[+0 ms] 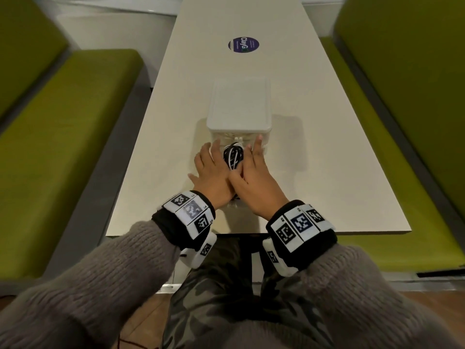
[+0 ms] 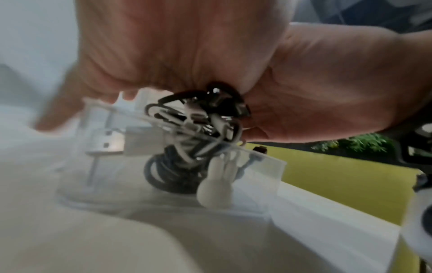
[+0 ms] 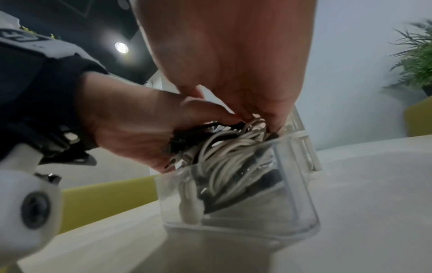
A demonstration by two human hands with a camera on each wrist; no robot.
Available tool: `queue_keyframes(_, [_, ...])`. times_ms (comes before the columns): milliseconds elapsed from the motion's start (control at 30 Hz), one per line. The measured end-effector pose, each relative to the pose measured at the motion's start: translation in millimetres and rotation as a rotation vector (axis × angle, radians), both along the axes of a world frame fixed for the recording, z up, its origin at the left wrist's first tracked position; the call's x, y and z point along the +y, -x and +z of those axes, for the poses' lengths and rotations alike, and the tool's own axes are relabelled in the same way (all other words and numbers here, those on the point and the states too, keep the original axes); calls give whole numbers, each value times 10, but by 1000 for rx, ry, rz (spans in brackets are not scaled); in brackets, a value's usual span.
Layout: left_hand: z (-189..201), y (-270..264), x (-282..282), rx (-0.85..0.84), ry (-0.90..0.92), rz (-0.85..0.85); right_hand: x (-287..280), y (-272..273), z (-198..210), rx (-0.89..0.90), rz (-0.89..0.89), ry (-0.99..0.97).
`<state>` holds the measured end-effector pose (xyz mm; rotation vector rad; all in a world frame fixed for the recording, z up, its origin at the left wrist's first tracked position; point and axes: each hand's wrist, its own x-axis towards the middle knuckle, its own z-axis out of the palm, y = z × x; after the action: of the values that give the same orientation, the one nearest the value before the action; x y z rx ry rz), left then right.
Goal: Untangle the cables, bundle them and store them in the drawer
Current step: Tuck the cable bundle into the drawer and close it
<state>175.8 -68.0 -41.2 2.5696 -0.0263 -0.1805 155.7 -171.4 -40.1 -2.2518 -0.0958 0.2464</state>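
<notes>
A white drawer box (image 1: pixel 239 104) stands on the long table, its clear drawer (image 2: pixel 264 166) (image 3: pixel 292 184) pulled out toward me. A coiled bundle of black and white cables (image 1: pixel 233 156) (image 2: pixel 194 125) (image 3: pixel 224 157) lies in the drawer and rises above its rim. My left hand (image 1: pixel 211 170) (image 2: pixel 163 46) lies flat over the bundle's left side, fingers straight. My right hand (image 1: pixel 251 172) (image 3: pixel 233 55) presses its right side, fingers stretched toward the box. The hands touch each other above the drawer. A white knob (image 2: pixel 215 188) (image 3: pixel 189 208) sits on the drawer's front.
The cream table (image 1: pixel 327 172) runs away from me, with a round purple sticker (image 1: pixel 243 45) further along it. Green benches (image 1: pixel 63 137) (image 1: pixel 415 96) flank both sides. The table's near edge lies just behind my wrists. A plant (image 3: pixel 416 55) stands off to the right.
</notes>
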Motion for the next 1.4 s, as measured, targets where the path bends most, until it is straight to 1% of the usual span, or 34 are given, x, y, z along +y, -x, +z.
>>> queue_keyframes(33, [1,8,21,24,171,10,13,-6,-7,-10,7,-7])
queue_keyframes(67, [8,5,43,34,291,7,16,-8,-19,-14,13,-15])
queue_keyframes(100, [9,-8,82,14,350,0,13,-6,-32,-10,27,-22])
queue_keyframes(133, [-15,-36,137,-16,364,-18,7,4,-49,-5,50,-24])
queue_keyframes(200, [-115,-100,256,-31,307,-79,-9,37,-83,-11,112,26])
queue_keyframes(267, [-211,-165,337,34,170,-132,-18,59,-107,-10,164,163])
queue_keyframes(333, [-249,-211,354,125,4,-124,-15,61,-105,14,199,283])
queue_keyframes(367, [-253,-225,352,136,-45,-129,-12,53,-100,25,210,328])
queue_keyframes(400, [-258,-240,341,120,-50,-153,-18,47,-94,35,219,366])
queue_keyframes(433, [-255,-247,342,93,-13,-185,-11,37,-85,46,231,397])
queue_keyframes(533, [-223,-243,324,34,219,-243,-13,0,-57,76,246,443])
queue_keyframes(600, [-179,-219,285,10,341,-232,-24,-36,-35,96,242,437])
queue_keyframes(667, [-151,-195,281,-7,412,-188,-26,-59,-17,111,243,404])
queue_keyframes(733, [-147,-209,287,-33,411,-194,-37,-64,-4,122,235,333])
queue_keyframes(833, [-123,-225,228,29,452,-192,-53,-84,6,151,219,194])
queue_keyframes(900, [-141,-225,157,37,444,-186,-57,-113,-2,154,210,120])
queue_keyframes(1067, [-223,-192,26,50,430,-141,-63,-14,-28,114,181,17])
queue_keyframes(1167, [-270,-201,-37,26,411,-94,-97,26,-31,84,212,35])
queue_keyframes(1300, [-378,-210,-37,-9,247,-91,-136,7,-34,91,241,98])
queue_keyframes(1333, [-379,-199,-47,-21,230,-80,-145,0,-26,96,241,112])
queue_keyframes(1400, [-315,-158,-95,-35,268,-10,-147,-17,-8,109,245,157])
